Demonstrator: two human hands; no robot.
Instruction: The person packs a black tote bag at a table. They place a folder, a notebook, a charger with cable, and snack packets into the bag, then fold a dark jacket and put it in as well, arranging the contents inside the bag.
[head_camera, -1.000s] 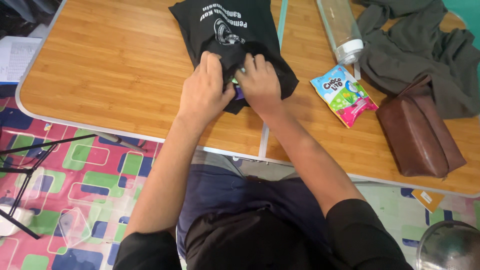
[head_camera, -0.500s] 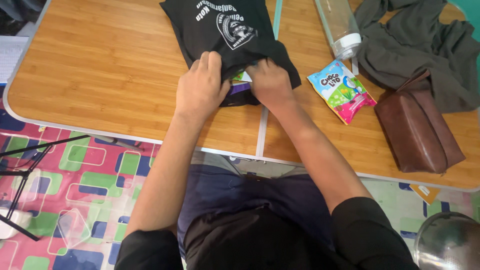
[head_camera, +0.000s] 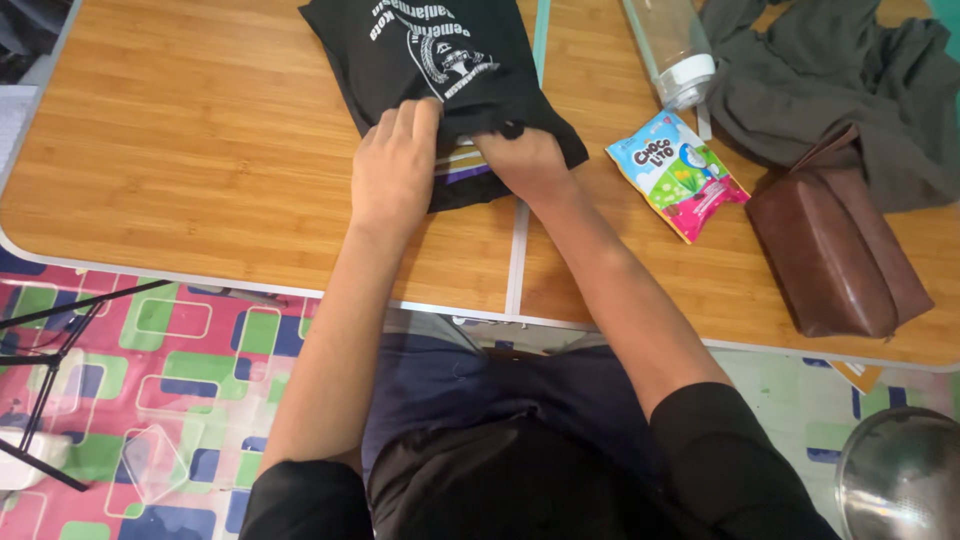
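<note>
Reaching into the mouth of a black cloth bag (head_camera: 440, 75) with a white emblem, the right hand (head_camera: 520, 160) has its fingers hidden inside the fabric, so whether they grip anything cannot be told. The left hand (head_camera: 395, 170) lies on the bag's near edge, fingers curled and pinching the cloth to hold the opening up. A flat purple-and-white packet (head_camera: 462, 166) shows between the two hands, partly inside the mouth. The bag lies flat on the wooden table (head_camera: 200, 170), toward its far side. To the right lie a colourful snack pouch (head_camera: 675, 172), a clear bottle (head_camera: 672, 50) on its side, a brown leather pouch (head_camera: 835, 255) and a grey garment (head_camera: 850, 90). Judging from this, the packet could catch on the slack fabric and buckle, or the bag could slide across the smooth table if the left hand's pinch loosens
</note>
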